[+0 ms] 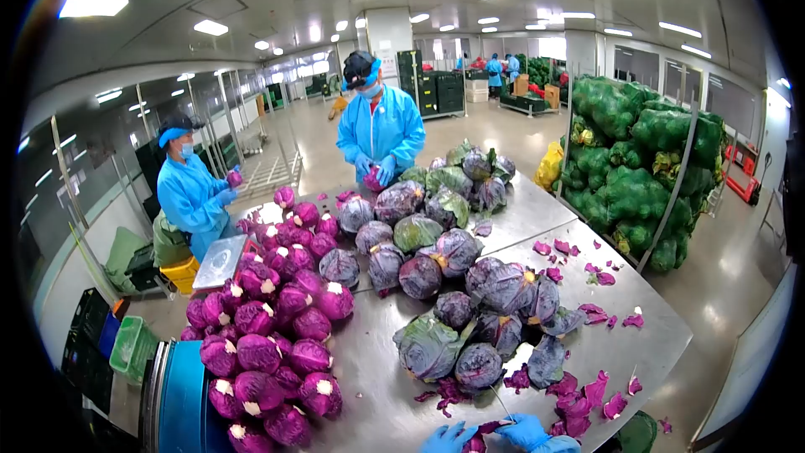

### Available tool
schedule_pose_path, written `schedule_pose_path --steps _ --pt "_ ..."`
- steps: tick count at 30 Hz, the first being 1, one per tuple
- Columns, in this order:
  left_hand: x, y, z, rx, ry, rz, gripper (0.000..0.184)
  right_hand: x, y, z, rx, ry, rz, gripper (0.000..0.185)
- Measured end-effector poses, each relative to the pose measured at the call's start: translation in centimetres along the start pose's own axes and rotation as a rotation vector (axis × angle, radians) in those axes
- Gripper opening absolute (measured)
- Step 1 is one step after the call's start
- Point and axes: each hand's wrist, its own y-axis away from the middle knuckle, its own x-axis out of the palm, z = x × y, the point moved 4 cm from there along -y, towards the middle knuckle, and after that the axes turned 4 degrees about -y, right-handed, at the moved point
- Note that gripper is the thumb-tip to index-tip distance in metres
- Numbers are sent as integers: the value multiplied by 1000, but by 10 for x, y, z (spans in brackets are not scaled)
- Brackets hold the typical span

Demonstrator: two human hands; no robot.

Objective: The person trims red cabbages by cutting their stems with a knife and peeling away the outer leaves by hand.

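Observation:
At the bottom edge, my left hand (449, 439) in a blue glove is closed on a purple cabbage (475, 445), of which only a small part shows. Just right of it, my gloved right hand (524, 432) is closed round a knife (501, 401), its thin blade pointing up and left. Beyond my hands lies a heap of untrimmed cabbages (479, 366) with dull purple and green outer leaves. Loose purple leaves (574, 407) are scattered to the right of my right hand. A pile of bright purple trimmed cabbages (258, 353) is at the left.
Two people in blue gowns, one across the steel table (625, 352) and one at its far left, each hold a cabbage. A scale (220, 263) stands at the left edge. Blue bins (183, 398) are at lower left. Netted green cabbages (637, 159) fill a rack at right.

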Motion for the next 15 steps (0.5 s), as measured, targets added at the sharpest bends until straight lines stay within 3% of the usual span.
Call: schedule_pose_path --steps 1,2,6,7,8,9,10,11,12,13,15 --pt "-15 6 -11 2 54 19 101 0 15 15 -35 -70 -92 24" --pt "-1 4 -2 50 49 -79 99 -3 19 32 104 5 -28 26" --pt "-7 6 -1 10 51 -95 95 -4 9 23 145 -59 -15 30" --pt "-9 11 4 -12 172 -169 93 -16 12 33 -200 -75 -201 24" --pt "-10 19 15 -38 295 -240 90 -48 14 31 -146 -16 -310 16" --pt "-9 25 28 -67 414 -312 88 -79 -2 -17 -7 -201 -479 16" --pt "26 19 63 6 499 -460 81 -114 9 -16 -156 -217 -559 14" --pt "28 10 75 15 538 -466 86 -143 10 -31 127 -94 -489 20" --pt "28 6 83 17 576 -469 91 -159 31 1 6 556 -574 32" --pt "30 5 89 19 616 -473 96 -164 38 8 9 717 -659 70" --pt "39 7 89 16 714 -470 105 -154 36 37 -57 570 -723 79"
